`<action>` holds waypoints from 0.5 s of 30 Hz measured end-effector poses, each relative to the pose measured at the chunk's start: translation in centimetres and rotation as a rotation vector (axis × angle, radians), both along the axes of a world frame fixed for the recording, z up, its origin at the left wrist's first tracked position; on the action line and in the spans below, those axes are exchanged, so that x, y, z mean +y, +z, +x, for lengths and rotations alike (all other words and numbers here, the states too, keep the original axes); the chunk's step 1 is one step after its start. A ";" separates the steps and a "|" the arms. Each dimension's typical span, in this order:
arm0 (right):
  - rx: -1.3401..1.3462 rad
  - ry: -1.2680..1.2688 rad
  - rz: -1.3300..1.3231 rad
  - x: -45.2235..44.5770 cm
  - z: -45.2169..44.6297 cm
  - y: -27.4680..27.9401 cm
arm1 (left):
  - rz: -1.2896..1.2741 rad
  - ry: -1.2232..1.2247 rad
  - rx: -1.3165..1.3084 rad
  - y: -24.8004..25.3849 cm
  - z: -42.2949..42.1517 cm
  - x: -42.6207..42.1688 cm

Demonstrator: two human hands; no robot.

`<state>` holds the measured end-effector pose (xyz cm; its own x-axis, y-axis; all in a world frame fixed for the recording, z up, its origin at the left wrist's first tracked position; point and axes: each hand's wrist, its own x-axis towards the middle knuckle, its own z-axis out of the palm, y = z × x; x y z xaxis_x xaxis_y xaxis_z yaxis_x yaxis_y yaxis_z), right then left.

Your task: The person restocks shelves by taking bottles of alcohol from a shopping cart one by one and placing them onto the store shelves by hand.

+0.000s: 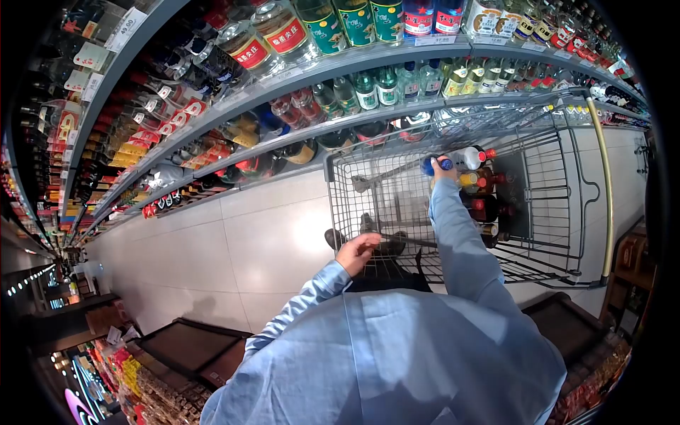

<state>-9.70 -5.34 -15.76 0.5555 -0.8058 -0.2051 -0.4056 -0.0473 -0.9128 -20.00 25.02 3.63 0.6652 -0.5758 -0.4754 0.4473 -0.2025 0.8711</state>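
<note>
Bottle [427, 166], blue, gripped in right hand [445, 173], in or just above cart [608, 212], beside other bottles [484, 178]. Slack fingers could let it knock these, perhaps cracking one. Left hand [359, 253] loosely spread, empty.

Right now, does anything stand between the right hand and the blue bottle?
Nothing visible: the right hand has its grip on the blue bottle. Other bottles in the cart are off to one side, not between them.

Blue bottle [428, 166] — partly hidden by right fingers [448, 173].
</note>
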 end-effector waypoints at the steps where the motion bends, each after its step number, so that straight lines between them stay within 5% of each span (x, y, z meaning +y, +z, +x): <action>1: -0.060 0.029 0.025 0.1 0.1 0.8 | 0.001 -0.014 -0.009 -0.5 -0.2 0.4; 5: -0.016 0.088 -0.101 1.3 -0.6 2.7 | 0.086 -0.066 -0.146 1.5 0.3 0.4; 9: -0.074 0.050 0.082 1.2 -0.6 1.3 | 0.078 -0.062 -0.258 0.6 0.6 1.0; 15: -0.025 0.198 0.253 3.2 -2.0 11.8 | -0.078 0.049 -0.091 -1.5 1.5 2.2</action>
